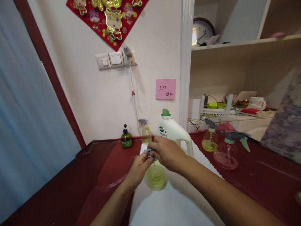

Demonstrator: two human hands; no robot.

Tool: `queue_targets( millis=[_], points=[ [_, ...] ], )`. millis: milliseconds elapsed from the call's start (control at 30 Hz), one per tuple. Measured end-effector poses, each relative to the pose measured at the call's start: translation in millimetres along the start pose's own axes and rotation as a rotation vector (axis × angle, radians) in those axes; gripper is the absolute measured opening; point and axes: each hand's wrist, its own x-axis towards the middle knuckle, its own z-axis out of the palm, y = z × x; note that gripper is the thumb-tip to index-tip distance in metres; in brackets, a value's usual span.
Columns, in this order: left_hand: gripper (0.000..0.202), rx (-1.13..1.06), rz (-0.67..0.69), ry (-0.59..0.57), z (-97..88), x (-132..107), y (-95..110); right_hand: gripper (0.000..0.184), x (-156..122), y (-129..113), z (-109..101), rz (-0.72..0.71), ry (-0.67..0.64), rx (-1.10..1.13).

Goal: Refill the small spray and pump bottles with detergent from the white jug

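Right now, both hands meet over a clear, round-bodied plastic bottle of yellow-green liquid [155, 178], which stands upright near the middle of a white sheet with a scalloped edge [152, 211]. The left hand [141, 165], coming from the near left, has its thumb and fingers pinched at the grey plastic top [148, 150] of that bottle. The right hand [167, 153] reaches over from the near right, its fingers curled down and closed on the same top; they hide most of it, so whether it sits fully on the neck cannot be told.

Just beyond the hands, on the far part of the sheet, stands a pale green plastic jug with a looped handle [175, 129], a darker green piece [166, 112] showing at its mouth. Far left of the right hand is a small yellow-tinted clear bottle [146, 135], and farther left a dark green pump bottle with a black top [127, 139]. To the right, on the dark red tabletop [265, 175], stand a ribbed spray bottle with yellow liquid [209, 141] and, nearer, a rounded spray bottle with pink liquid [226, 156].
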Motion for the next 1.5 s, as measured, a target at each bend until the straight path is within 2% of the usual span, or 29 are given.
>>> queue_targets(
  millis=[100,233,333,567,667,867,967,1267,1400,1433,1500],
  points=[
    [0.033,-0.004,0.008,0.011,4.4,-0.9,0.0,0.014,-0.5,-0.2,0.2,0.011,0.001,-0.002],
    [0.037,-0.001,0.060,0.080,14.8,1.3,-3.0,0.015,-1.0,-0.8,0.8,0.018,-0.003,-0.003],
    [0.032,0.024,0.069,0.119,17.5,3.3,-3.8,0.015,-1.3,-1.2,1.1,0.018,-0.001,-0.007],
    [0.031,0.027,0.026,-0.004,4.1,1.2,0.5,0.013,-2.8,-1.8,2.5,0.015,0.012,-0.015],
    [0.032,0.028,0.011,-0.019,2.7,-0.1,1.3,0.013,-3.7,-2.1,3.1,0.017,0.015,-0.020],
    [0.039,0.060,0.043,0.079,10.6,2.6,-1.8,0.015,-3.6,-1.7,3.2,0.022,0.018,-0.026],
    [0.035,0.095,0.057,0.123,11.1,3.5,-2.2,0.015,-3.7,-2.2,2.8,0.020,0.021,-0.028],
    [0.033,0.074,0.045,-0.003,0.5,3.2,-7.6,0.012,-1.8,-3.0,7.1,0.012,0.041,-0.053],
    [0.034,0.071,0.052,-0.009,2.6,1.9,-5.4,0.019,-5.6,-4.1,2.1,-0.019,0.088,-0.075],
    [0.034,0.071,0.055,-0.009,3.3,1.3,-3.9,0.026,-10.3,-4.3,1.3,-0.029,0.124,-0.080],
    [0.032,0.070,0.052,-0.009,4.0,0.2,-1.0,0.042,-25.6,-4.2,3.9,-0.055,0.275,-0.048]
  ],
)
